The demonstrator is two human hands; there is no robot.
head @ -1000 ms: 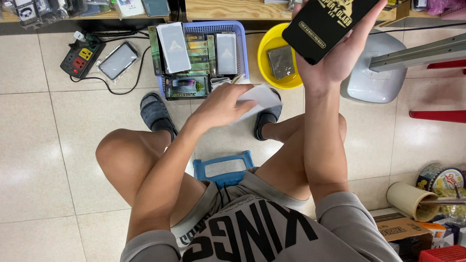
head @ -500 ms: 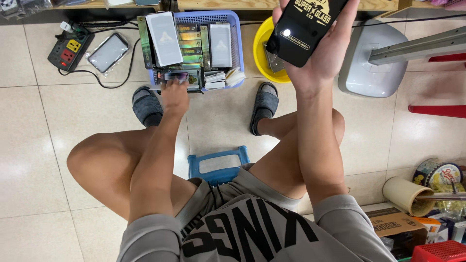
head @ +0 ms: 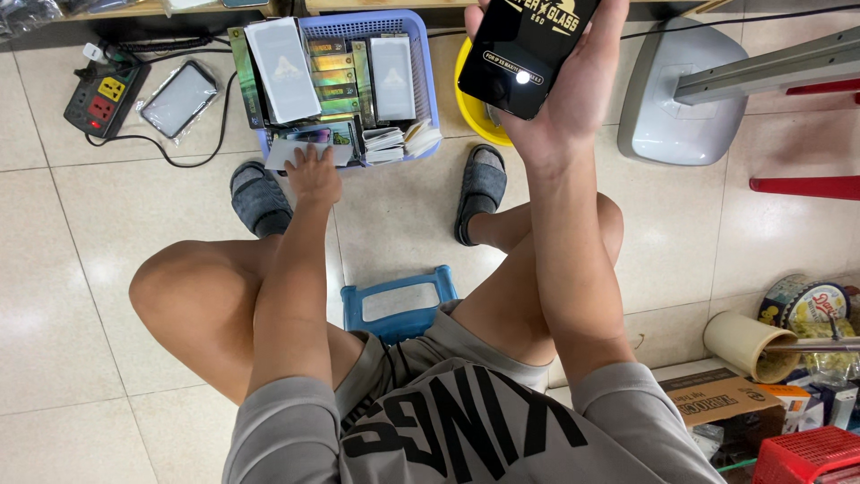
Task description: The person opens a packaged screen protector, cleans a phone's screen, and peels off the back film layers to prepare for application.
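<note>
Black flat package [head: 527, 49] with gold print, held up in the right hand [head: 573, 99], fingers curled around its right edge and thumb side under it, above the yellow bowl [head: 473, 108] on the tiled floor [head: 107, 296]. Left hand [head: 312, 175] reaching down to the front edge of the blue plastic basket [head: 421, 63], fingertips pressed on a small flat pack [head: 305, 148] at the basket's front left corner; whether gripping or only touching, cannot tell. Inside the basket: two white flat boxes [head: 285, 58] standing tilted at the left and middle, shiny gold-green packs [head: 333, 64] between them, a stack of white cards [head: 408, 139] along the front right. Grey slippers [head: 258, 197] on both feet just in front of the basket. Blue stool [head: 399, 300] between the knees. Power strip [head: 106, 97] and a clear-wrapped flat item [head: 179, 97] left of the basket, near the floor's far edge. Grey fan base [head: 672, 99] right of the bowl. Cardboard box [head: 717, 399] and tape rolls [head: 748, 341] at the lower right.
</note>
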